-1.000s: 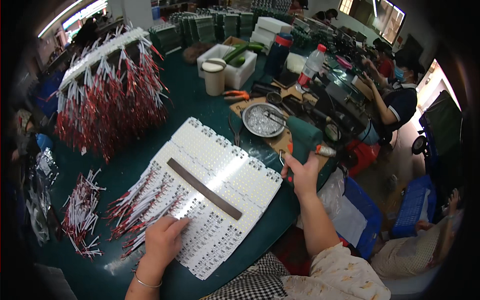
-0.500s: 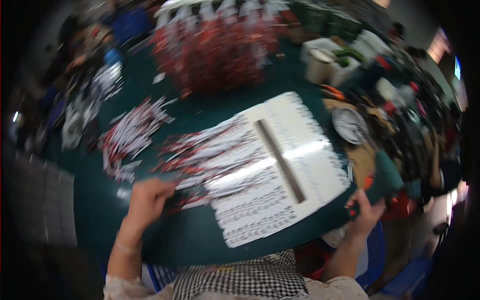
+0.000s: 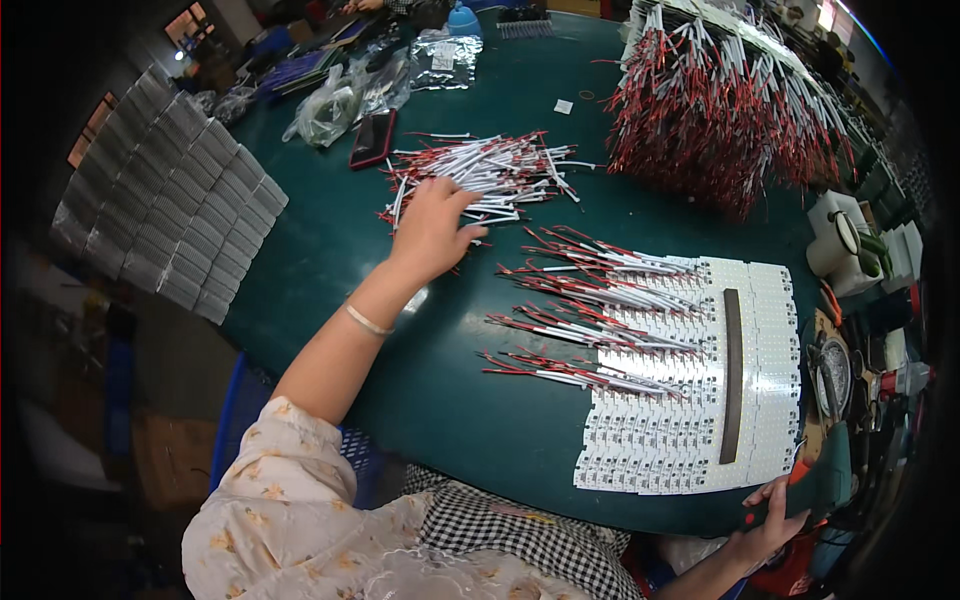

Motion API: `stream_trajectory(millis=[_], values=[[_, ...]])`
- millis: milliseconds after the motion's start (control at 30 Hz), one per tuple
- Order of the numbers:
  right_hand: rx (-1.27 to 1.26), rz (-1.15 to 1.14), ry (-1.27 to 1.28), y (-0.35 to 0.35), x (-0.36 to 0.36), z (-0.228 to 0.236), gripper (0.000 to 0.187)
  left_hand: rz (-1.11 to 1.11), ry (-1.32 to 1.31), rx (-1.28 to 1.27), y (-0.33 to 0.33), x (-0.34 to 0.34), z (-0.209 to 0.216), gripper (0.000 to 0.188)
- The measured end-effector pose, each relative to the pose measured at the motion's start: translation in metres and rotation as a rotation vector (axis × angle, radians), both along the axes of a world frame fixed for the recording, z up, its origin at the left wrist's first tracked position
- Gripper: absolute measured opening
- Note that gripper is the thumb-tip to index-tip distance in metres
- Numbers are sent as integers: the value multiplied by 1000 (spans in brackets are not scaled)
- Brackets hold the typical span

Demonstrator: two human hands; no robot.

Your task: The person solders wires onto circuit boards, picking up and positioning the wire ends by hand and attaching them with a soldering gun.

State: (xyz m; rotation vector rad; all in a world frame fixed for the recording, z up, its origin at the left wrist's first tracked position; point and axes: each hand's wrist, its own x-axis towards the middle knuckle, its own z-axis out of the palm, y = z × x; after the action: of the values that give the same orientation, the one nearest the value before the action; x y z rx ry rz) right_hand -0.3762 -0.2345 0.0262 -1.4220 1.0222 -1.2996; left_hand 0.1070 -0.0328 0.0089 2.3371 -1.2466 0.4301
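My left hand [image 3: 435,230] is over the near edge of a loose pile of red and white wires [image 3: 500,165]. Its fingers and thumb are apart, with nothing visible between them. Down at the right table edge, my right hand [image 3: 768,528] is closed around a dark green hand tool [image 3: 832,475] with orange parts. The tool's exact kind is unclear. Between the hands lies a panel of white circuit boards [image 3: 640,440]. Several rows of red and white wires [image 3: 610,375] extend leftward from it. A dark flat bar [image 3: 732,380] rests across the panel.
A large hanging bundle of wired boards [image 3: 720,120] stands at the back right. Beyond the wire pile are a phone [image 3: 373,138] and plastic bags [image 3: 335,105]. Stacked grey trays [image 3: 180,190] rise at the left. White containers [image 3: 838,240] and tools crowd the right edge.
The view has swung left. My left hand has moved away from the wires at the panel's left side, up to the loose wire pile. My right hand still holds the green tool.
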Motion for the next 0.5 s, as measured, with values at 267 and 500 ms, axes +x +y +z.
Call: stream_trajectory(millis=[267,500], values=[[-21,15,9,10,-3,3,45,163,-113,163,-50,24,-20,56],[53,68,-70,13,1,5,54,45,-305,178,-44,40,-33,18]])
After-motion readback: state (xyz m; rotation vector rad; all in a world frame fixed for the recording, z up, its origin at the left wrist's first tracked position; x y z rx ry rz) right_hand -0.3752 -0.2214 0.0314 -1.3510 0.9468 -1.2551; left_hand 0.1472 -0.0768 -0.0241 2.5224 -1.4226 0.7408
